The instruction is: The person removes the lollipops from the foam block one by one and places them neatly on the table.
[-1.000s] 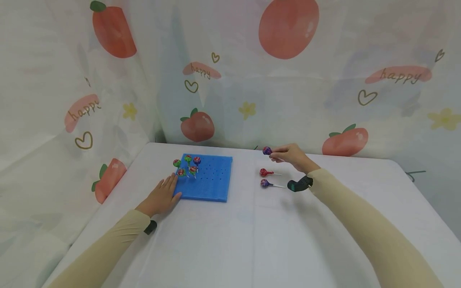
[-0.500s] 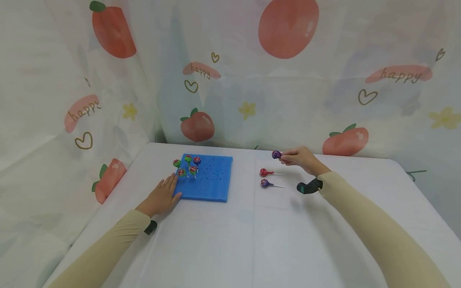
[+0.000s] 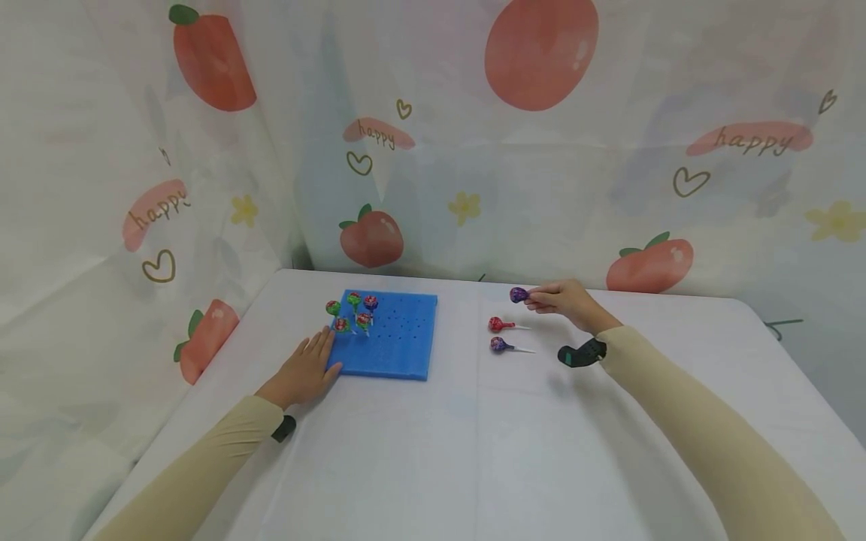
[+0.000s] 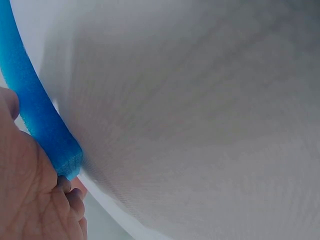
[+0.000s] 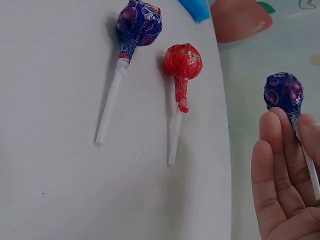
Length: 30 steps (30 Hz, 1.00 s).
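Note:
In my right hand (image 3: pixel 564 302) I pinch a purple-wrapped lollipop (image 3: pixel 519 294) by its stick, just below the wrapped head; the right wrist view shows the thumb and fingers on the stick of this held lollipop (image 5: pixel 284 92). Beneath it on the table lie a red lollipop (image 5: pixel 183 62) and a second purple lollipop (image 5: pixel 139 24), sticks pointing right in the head view. My left hand (image 3: pixel 304 370) rests with straight fingers against the left front corner of a blue foam board (image 3: pixel 399 361). Several lollipops (image 3: pixel 363 321) stand in the board's back left holes.
A white cloth covers the table (image 3: pixel 406 458). Behind it and on the left hangs a printed curtain (image 3: pixel 419 173). More small holes dot the board's middle and right side. Each wrist carries a dark band (image 3: pixel 583 353).
My right hand has drawn to the right with the purple lollipop, then sunk slightly. The left hand, the board and the lollipops on the table have stayed put.

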Each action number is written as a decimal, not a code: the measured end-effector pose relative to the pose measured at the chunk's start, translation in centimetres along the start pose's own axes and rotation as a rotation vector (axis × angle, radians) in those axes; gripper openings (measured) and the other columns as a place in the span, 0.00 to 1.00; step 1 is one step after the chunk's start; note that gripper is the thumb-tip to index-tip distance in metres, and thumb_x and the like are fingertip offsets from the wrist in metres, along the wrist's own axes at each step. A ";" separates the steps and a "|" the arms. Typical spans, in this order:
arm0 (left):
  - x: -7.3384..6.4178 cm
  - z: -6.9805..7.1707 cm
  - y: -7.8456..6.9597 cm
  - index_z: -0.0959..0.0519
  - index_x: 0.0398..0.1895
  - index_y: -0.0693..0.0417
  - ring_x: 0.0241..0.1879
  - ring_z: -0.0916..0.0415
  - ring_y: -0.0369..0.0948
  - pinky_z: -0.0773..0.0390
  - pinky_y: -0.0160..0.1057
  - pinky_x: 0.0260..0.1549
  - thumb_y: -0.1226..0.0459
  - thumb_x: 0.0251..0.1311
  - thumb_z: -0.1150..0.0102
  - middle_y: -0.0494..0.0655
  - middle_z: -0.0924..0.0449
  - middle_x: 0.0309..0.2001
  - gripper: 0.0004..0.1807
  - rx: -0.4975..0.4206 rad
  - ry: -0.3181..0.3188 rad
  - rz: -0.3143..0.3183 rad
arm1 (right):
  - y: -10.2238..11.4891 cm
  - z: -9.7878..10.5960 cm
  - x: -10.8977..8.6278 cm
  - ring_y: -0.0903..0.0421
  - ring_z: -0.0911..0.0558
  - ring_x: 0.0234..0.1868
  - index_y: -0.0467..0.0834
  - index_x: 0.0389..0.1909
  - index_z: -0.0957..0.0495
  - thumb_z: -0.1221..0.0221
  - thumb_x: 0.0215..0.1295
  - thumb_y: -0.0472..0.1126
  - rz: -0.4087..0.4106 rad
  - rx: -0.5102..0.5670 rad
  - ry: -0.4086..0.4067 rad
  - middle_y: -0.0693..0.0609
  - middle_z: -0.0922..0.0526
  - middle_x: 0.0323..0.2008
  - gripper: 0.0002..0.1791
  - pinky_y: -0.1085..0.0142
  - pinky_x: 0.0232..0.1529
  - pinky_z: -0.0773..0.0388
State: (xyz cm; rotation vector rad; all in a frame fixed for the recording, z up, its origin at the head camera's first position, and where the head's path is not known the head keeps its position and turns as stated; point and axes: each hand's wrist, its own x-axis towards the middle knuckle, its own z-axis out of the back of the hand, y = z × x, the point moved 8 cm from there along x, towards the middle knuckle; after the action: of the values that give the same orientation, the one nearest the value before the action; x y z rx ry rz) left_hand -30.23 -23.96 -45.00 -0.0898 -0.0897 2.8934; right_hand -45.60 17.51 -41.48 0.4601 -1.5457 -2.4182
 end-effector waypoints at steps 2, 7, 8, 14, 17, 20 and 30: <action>0.0 0.0 0.0 0.52 0.70 0.74 0.72 0.54 0.61 0.51 0.59 0.69 0.54 0.71 0.61 0.69 0.55 0.72 0.36 0.002 -0.003 0.000 | 0.0 -0.3 0.1 0.61 0.14 0.41 0.27 0.57 0.30 0.48 0.69 0.39 -0.001 0.012 0.008 0.42 0.16 0.46 0.23 0.58 0.55 0.24; 0.0 0.0 0.0 0.52 0.70 0.74 0.72 0.54 0.61 0.50 0.59 0.69 0.54 0.71 0.60 0.69 0.54 0.72 0.36 0.006 -0.009 -0.002 | 0.0 -0.9 0.5 0.56 0.15 0.45 0.27 0.58 0.31 0.49 0.69 0.38 0.004 0.032 0.021 0.38 0.18 0.50 0.23 0.54 0.58 0.28; 0.0 0.0 0.0 0.52 0.70 0.74 0.72 0.54 0.61 0.50 0.59 0.69 0.54 0.71 0.60 0.69 0.54 0.72 0.36 0.005 -0.010 -0.004 | -0.1 -1.0 0.6 0.56 0.15 0.45 0.27 0.58 0.31 0.50 0.69 0.38 0.004 0.034 0.021 0.38 0.18 0.50 0.22 0.54 0.58 0.28; 0.1 -0.2 0.2 0.52 0.70 0.74 0.72 0.54 0.61 0.50 0.59 0.69 0.54 0.71 0.60 0.69 0.55 0.72 0.36 0.000 -0.013 -0.009 | -0.2 -1.7 1.3 0.49 0.17 0.50 0.27 0.58 0.31 0.51 0.70 0.38 0.005 0.027 0.033 0.35 0.20 0.52 0.22 0.55 0.57 0.27; 0.2 -0.5 0.4 0.53 0.70 0.73 0.72 0.54 0.60 0.51 0.59 0.69 0.54 0.71 0.60 0.68 0.55 0.72 0.37 0.008 0.000 0.000 | -0.3 -2.2 1.7 0.46 0.19 0.53 0.28 0.59 0.32 0.51 0.71 0.39 0.009 0.014 0.043 0.34 0.21 0.53 0.23 0.56 0.57 0.27; 0.3 -0.6 0.5 0.53 0.70 0.73 0.72 0.55 0.60 0.51 0.58 0.69 0.54 0.71 0.61 0.67 0.56 0.73 0.37 0.009 0.007 0.005 | -0.4 -2.5 2.1 0.46 0.18 0.52 0.28 0.59 0.31 0.52 0.71 0.39 0.013 0.018 0.046 0.33 0.22 0.54 0.22 0.57 0.56 0.26; 0.3 -0.5 0.5 0.54 0.70 0.73 0.72 0.56 0.60 0.52 0.59 0.70 0.54 0.71 0.61 0.68 0.56 0.72 0.37 0.001 0.008 0.006 | -0.9 -3.4 2.9 0.55 0.16 0.46 0.26 0.57 0.30 0.51 0.71 0.38 -0.005 0.031 0.063 0.39 0.18 0.49 0.21 0.62 0.54 0.23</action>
State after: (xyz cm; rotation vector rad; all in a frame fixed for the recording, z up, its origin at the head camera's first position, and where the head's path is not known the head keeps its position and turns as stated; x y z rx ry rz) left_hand -30.66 -24.37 -45.58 -0.1023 -0.0869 2.8989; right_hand -46.98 13.99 -43.99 0.5414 -1.5597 -2.3627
